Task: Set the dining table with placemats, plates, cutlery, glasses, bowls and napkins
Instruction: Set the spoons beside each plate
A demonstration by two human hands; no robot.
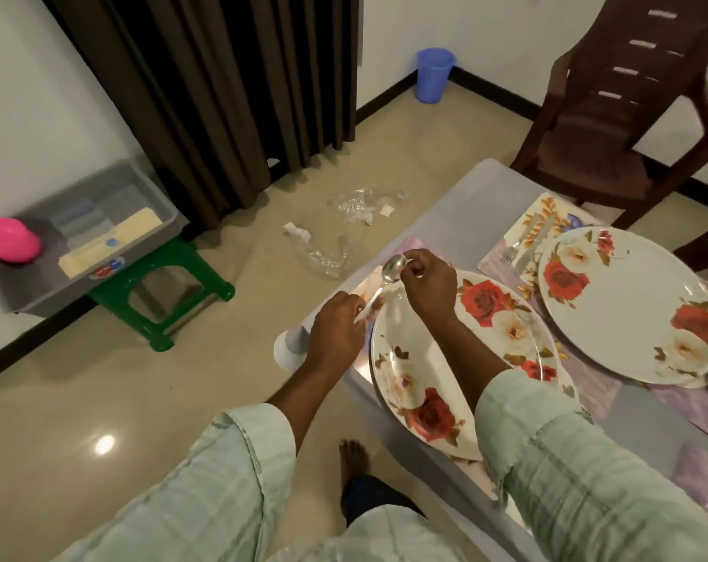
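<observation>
A steel spoon (pixel 393 268) lies slanted over the left rim of the near rose-patterned plate (pixel 502 342). My right hand (pixel 427 283) pinches the spoon at its bowl end. My left hand (pixel 336 330) holds the handle end with curled fingers. The plate sits on a placemat (pixel 368 283) at the table's corner. A second rose plate (pixel 627 302) rests on a floral placemat (pixel 534 225) farther right, with a fork and knife (pixel 520 245) beside it.
A brown chair (pixel 611 115) stands at the table's far side. On the floor lie clear plastic wrappers (pixel 344 225). A grey tray (pixel 101 237) with a pink bowl (pixel 9 240) sits on a green stool (pixel 161 294) at left. A blue bin (pixel 434 75) stands in the corner.
</observation>
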